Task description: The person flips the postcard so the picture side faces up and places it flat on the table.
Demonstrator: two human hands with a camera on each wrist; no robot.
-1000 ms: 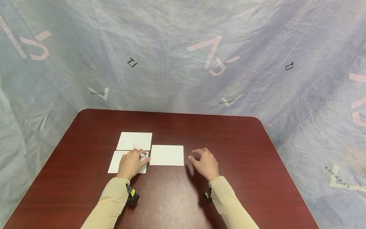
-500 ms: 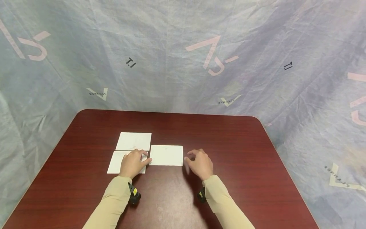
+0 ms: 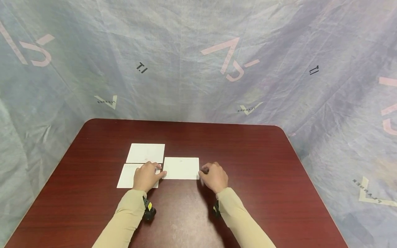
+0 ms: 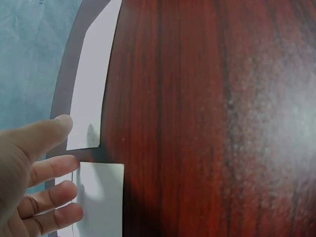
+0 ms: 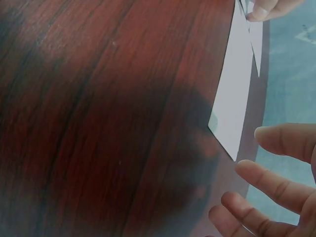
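Three white rectangular sheets, like paper or thin card, lie flat on the table. In the head view, one sheet [image 3: 181,167] sits between my hands, with a tiny mark near its far edge. My left hand [image 3: 146,177] is over the near-left sheet [image 3: 124,176] and partly hides it; its thumb reaches the middle sheet's left edge. Beyond it lies the far-left sheet [image 3: 145,152]. At the middle sheet's right edge is my right hand [image 3: 214,177], thumb and fingers loosely bent and apart. Neither hand grips anything. The right wrist view shows the middle sheet's corner [image 5: 229,108] beside the spread fingers.
The dark red-brown wooden table [image 3: 248,148] has rounded far corners. A grey-blue printed cloth [image 3: 186,69] hangs behind it and along both sides. Black cameras [image 3: 149,212] are strapped to both wrists below beige sleeves.
My right hand has moved left, up to the middle sheet's right edge. My left hand has shifted slightly right. The sheets have kept their places on the table.
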